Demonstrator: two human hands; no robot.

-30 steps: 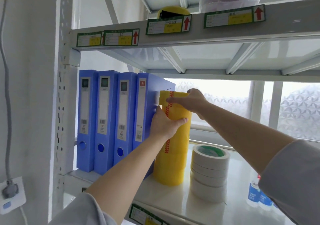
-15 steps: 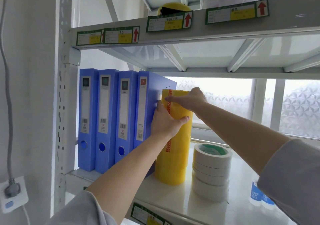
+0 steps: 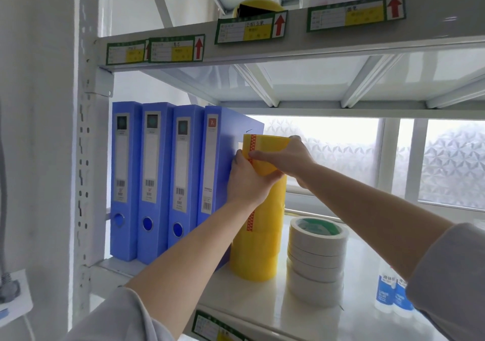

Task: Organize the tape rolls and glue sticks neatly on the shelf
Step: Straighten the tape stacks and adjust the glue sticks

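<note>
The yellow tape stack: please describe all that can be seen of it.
The yellow tape stack is a tall upright column of glossy, translucent yellow rolls, with a red patterned strip running down its front. It stands on the white shelf, close beside the rightmost blue binder on its left; the white tape stack stands apart on its right. The left hand grips its upper part, and the right hand holds the top roll, fingers across the front.

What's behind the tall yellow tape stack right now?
Behind the yellow tape stack only the frosted window shows, past the right hand on the top roll. The left hand grips its side. The stack and arms cover the shelf directly behind it.
</note>
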